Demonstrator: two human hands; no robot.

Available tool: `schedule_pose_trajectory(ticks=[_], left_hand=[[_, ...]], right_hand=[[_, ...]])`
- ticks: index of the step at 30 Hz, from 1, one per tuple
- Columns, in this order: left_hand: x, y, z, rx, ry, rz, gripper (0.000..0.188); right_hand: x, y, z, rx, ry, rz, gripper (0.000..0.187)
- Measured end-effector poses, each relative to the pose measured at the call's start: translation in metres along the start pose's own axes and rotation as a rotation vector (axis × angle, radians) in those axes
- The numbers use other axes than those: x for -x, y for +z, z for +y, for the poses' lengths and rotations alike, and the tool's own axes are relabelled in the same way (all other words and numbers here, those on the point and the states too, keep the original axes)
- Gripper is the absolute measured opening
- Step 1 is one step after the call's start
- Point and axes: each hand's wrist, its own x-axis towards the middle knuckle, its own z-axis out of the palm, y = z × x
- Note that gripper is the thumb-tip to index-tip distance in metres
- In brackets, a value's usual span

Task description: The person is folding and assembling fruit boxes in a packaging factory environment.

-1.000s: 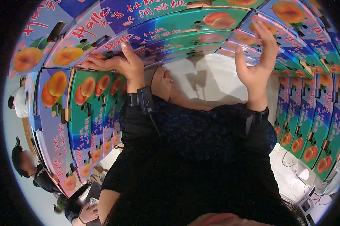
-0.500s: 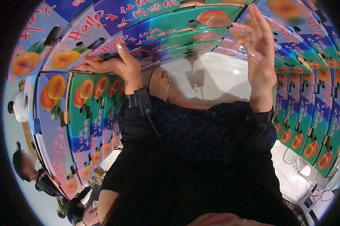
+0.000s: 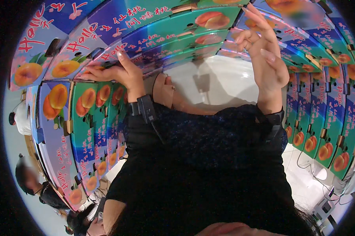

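Note:
My left hand (image 3: 124,76) is at the left end of a stack of printed cardboard boxes (image 3: 146,29). Its fingers stretch left along a box's lower edge, seemingly touching it, and the thumb points up. My right hand (image 3: 267,65) is raised at the stack's right end, palm turned inward. Two of its fingers reach up to the corner where the front boxes meet the right-hand boxes (image 3: 299,43); the others are loosely bent. Nothing shows inside either palm. The boxes are purple, blue and green, with peach pictures and red lettering. Whether the right fingertips touch cardboard, I cannot tell.
More peach-printed boxes stand stacked on the left (image 3: 89,129) and right (image 3: 323,114), close around me. A pale glossy floor (image 3: 224,78) shows below, with my foot in a beige shoe (image 3: 161,90). Another person (image 3: 32,177) is beyond the left stack. A cable (image 3: 303,165) hangs at lower right.
The view has shifted slightly. My right hand has moved a little left and down, its fingers tilting more to the left. My left hand stays at the same box edge.

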Motion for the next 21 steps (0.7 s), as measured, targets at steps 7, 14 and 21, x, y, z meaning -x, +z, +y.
schedule_pose_trajectory(ticks=[7, 14, 21], left_hand=[[0.006, -0.006, -0.002, -0.144, -0.046, -0.057, 0.095], [0.007, -0.005, -0.008, -0.013, 0.012, -0.016, 0.095], [0.000, -0.001, 0.002, 0.100, 0.037, 0.001, 0.095]], right_hand=[[0.004, 0.001, 0.004, 0.064, 0.007, -0.006, 0.076], [0.009, 0.003, 0.012, 0.013, 0.036, -0.080, 0.082], [0.011, 0.013, 0.021, 0.527, -0.120, -0.146, 0.080]])
